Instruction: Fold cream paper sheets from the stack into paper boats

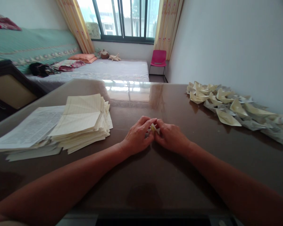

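Between my two hands, at the middle of the brown table, is a small folded piece of cream paper (153,127). My left hand (140,131) pinches it from the left, fingers curled over the top and thumb below. From the right, my right hand (171,135) grips the same paper, its fingertips meeting those of the left. Most of the folded paper is hidden behind the fingers, so its full shape does not show.
On the left lie a stack of cream paper sheets (77,122) and printed sheets (30,125). A heap of folded paper boats (228,106) spreads along the right side by the wall. Past the glossy table (132,106) stand a bed (122,70) and a pink chair (158,58).
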Tool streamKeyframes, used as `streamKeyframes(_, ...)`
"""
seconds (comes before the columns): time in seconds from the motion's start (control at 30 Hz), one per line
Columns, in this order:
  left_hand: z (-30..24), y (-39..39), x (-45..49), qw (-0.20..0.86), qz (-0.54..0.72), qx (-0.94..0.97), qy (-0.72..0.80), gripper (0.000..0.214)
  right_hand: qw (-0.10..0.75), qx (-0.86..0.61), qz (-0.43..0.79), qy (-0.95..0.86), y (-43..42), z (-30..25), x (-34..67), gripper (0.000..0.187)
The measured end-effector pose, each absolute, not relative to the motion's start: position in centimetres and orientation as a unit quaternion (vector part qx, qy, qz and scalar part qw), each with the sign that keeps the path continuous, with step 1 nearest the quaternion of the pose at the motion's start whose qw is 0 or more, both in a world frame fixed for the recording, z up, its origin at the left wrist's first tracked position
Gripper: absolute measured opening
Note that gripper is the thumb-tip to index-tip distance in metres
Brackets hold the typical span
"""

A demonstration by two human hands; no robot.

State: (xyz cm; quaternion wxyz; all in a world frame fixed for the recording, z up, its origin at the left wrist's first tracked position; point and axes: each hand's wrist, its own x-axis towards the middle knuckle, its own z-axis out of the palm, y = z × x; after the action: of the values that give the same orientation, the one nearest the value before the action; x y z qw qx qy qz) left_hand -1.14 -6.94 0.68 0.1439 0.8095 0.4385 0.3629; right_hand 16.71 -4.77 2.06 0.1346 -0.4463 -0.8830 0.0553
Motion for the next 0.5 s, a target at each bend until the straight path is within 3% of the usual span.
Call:
streamKeyframes(0.2, 0.38, -7.13, -0.44, 0.129, 0.333, 0.810, 0.465, 0.050, 0.082, -0.474, -0.017, -0.876, -4.93, 1.78, 15.88, 0.030)
streamKeyframes(0.5, 0.34, -6.51, -0.61, 0.152, 0.281, 0.799, 0.509, 0.039, 0.151, -0.444, 0.025, -0.883, -5.19, 1.55, 15.77, 0.026)
